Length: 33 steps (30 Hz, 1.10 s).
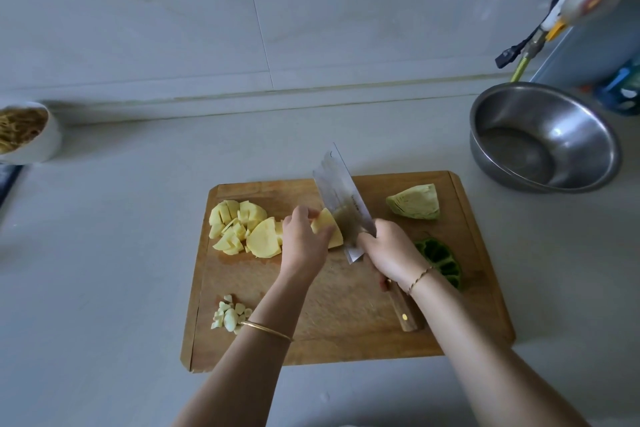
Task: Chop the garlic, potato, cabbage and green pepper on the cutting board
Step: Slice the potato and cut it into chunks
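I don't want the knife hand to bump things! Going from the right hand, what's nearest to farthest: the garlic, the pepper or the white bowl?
1. Pepper: just right of the right hand, beside the wrist.
2. Garlic: near left part of the board.
3. White bowl: far left on the counter.

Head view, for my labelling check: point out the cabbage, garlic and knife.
cabbage (pixel 415 202), head view, pale cut face.
garlic (pixel 230 316), head view, middle of chopped pile.
knife (pixel 341 196), head view, flat of blade.
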{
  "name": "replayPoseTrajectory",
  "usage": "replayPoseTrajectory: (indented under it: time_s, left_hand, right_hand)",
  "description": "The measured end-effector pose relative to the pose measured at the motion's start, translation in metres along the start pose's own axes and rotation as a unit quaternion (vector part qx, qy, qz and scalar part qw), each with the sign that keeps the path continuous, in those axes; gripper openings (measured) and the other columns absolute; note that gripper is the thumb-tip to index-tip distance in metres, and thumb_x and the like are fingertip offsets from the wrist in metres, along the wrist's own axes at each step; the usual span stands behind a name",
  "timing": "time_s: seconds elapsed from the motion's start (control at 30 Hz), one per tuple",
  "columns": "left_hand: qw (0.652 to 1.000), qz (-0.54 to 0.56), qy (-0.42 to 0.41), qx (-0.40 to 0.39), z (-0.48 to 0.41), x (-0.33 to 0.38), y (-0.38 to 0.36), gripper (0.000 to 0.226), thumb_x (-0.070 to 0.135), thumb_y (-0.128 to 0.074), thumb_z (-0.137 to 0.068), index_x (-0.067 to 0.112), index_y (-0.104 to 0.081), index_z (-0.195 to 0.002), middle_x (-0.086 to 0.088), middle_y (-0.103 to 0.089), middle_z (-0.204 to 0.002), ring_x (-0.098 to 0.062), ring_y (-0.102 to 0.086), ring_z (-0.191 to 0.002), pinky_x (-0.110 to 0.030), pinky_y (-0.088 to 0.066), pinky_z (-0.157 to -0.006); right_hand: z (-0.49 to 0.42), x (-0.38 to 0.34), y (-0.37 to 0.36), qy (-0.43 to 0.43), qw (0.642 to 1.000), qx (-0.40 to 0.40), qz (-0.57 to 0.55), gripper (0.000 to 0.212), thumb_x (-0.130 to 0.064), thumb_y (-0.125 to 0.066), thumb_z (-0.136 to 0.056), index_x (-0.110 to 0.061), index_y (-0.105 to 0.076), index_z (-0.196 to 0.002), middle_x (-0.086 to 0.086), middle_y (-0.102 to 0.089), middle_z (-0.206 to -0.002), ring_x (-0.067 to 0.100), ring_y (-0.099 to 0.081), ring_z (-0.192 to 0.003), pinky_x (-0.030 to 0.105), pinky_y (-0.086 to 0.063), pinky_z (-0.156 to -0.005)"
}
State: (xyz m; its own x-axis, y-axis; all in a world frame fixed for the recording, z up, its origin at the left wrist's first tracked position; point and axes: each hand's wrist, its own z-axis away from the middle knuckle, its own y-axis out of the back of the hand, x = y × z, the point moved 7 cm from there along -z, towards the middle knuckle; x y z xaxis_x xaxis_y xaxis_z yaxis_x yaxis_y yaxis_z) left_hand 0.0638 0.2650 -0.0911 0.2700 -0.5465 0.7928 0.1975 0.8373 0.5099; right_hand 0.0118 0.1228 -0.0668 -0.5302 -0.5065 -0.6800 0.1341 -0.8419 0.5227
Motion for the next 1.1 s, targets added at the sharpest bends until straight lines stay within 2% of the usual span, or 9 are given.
replayPoseTrajectory:
  time_s: [0.07, 0.17, 0.27, 0.33, 0.4, 0.5, 0.67, 0.87, 1.1]
  left_hand:
    - [1.000, -0.003, 0.005, -0.002, 0.001, -0.002, 0.001, 0.032, 0.023, -0.064, -0.089, 0.017, -0.050, -0.117, -0.004, -0.048, -0.119, -0.018, -0.054, -0.097, -0.044, -0.055, -0.083]
    - [1.000, -0.004, 0.009, -0.006, 0.001, -0.003, 0.002, 0.033, 0.023, -0.061, -0.091, 0.016, -0.050, -0.121, -0.004, -0.049, -0.120, -0.017, -0.056, -0.094, -0.043, -0.057, -0.081]
    - [1.000, -0.007, 0.004, -0.005, 0.002, -0.006, 0.002, 0.034, 0.021, -0.060, -0.091, 0.016, -0.050, -0.123, -0.004, -0.051, -0.120, -0.019, -0.058, -0.096, -0.043, -0.057, -0.082]
    - [1.000, -0.005, -0.001, -0.001, 0.002, -0.007, 0.002, 0.035, 0.021, -0.060, -0.091, 0.016, -0.050, -0.123, -0.005, -0.053, -0.120, -0.020, -0.060, -0.096, -0.043, -0.057, -0.082]
    - [1.000, -0.002, -0.003, -0.001, 0.002, -0.008, 0.002, 0.034, 0.021, -0.060, -0.091, 0.016, -0.050, -0.123, -0.005, -0.054, -0.119, -0.020, -0.061, -0.095, -0.043, -0.057, -0.082]
    - [1.000, -0.004, -0.002, -0.003, 0.002, -0.009, 0.002, 0.034, 0.022, -0.060, -0.091, 0.015, -0.051, -0.123, -0.005, -0.055, -0.118, -0.022, -0.062, -0.095, -0.043, -0.057, -0.082]
    - [1.000, -0.001, -0.002, -0.007, 0.000, -0.011, 0.002, 0.032, 0.023, -0.060, -0.091, 0.016, -0.052, -0.121, -0.005, -0.055, -0.117, -0.024, -0.063, -0.095, -0.046, -0.056, -0.083]
    - [1.000, 0.011, 0.006, -0.011, -0.002, -0.014, 0.001, 0.033, 0.023, -0.061, -0.090, 0.017, -0.052, -0.121, -0.004, -0.055, -0.116, -0.025, -0.063, -0.095, -0.046, -0.056, -0.082]
    - [1.000, -0.005, 0.006, -0.013, -0.002, -0.013, 0.001, 0.035, 0.022, -0.060, -0.091, 0.015, -0.050, -0.124, -0.006, -0.054, -0.116, -0.027, -0.064, -0.091, -0.046, -0.056, -0.083]
  right_hand:
    - [0.003, -0.001, -0.002, 0.004, 1.000, 0.006, -0.021, 0.017, -0.009, -0.042, -0.089, -0.008, -0.044, -0.072, 0.006, -0.042, -0.062, 0.005, -0.043, -0.028, 0.027, -0.030, -0.045]
    - [0.002, 0.001, -0.003, -0.014, 0.998, 0.006, -0.061, 0.015, -0.008, -0.040, -0.089, -0.008, -0.044, -0.074, 0.007, -0.039, -0.058, 0.011, -0.036, -0.032, 0.030, -0.034, -0.047]
    - [0.003, 0.006, -0.002, -0.044, 0.996, 0.000, -0.080, 0.023, -0.011, -0.037, -0.092, -0.002, -0.051, -0.108, 0.012, -0.045, -0.059, 0.017, -0.041, -0.033, 0.028, -0.042, -0.044]
    - [0.003, 0.006, 0.001, -0.047, 0.995, 0.002, -0.086, 0.037, -0.013, -0.036, -0.093, -0.009, -0.041, -0.129, 0.010, -0.049, -0.059, 0.014, -0.042, -0.032, 0.023, -0.040, -0.038]
    - [0.004, 0.003, 0.004, -0.036, 0.993, 0.002, -0.108, 0.030, -0.011, -0.037, -0.092, -0.018, -0.041, -0.121, 0.007, -0.047, -0.060, 0.011, -0.039, -0.030, 0.022, -0.038, -0.035]
    - [0.005, 0.000, 0.005, -0.038, 0.989, -0.016, -0.140, 0.012, -0.007, -0.036, -0.092, -0.013, -0.043, -0.101, 0.006, -0.043, -0.060, 0.009, -0.036, -0.028, 0.020, -0.037, -0.034]
    - [0.011, -0.001, 0.005, -0.075, 0.975, -0.043, -0.204, 0.015, -0.003, -0.036, -0.091, -0.008, -0.046, -0.081, 0.007, -0.041, -0.058, 0.012, -0.032, -0.032, 0.020, -0.036, -0.035]
    - [0.015, -0.001, 0.015, -0.081, 0.967, -0.037, -0.238, 0.016, -0.002, -0.036, -0.090, -0.005, -0.051, -0.094, 0.005, -0.040, -0.055, 0.012, -0.033, -0.033, 0.021, -0.036, -0.035]
    - [0.020, -0.003, 0.027, -0.068, 0.991, -0.011, -0.118, 0.022, -0.008, -0.034, -0.094, -0.007, -0.042, -0.114, 0.008, -0.042, -0.063, 0.009, -0.038, -0.030, 0.023, -0.040, -0.035]
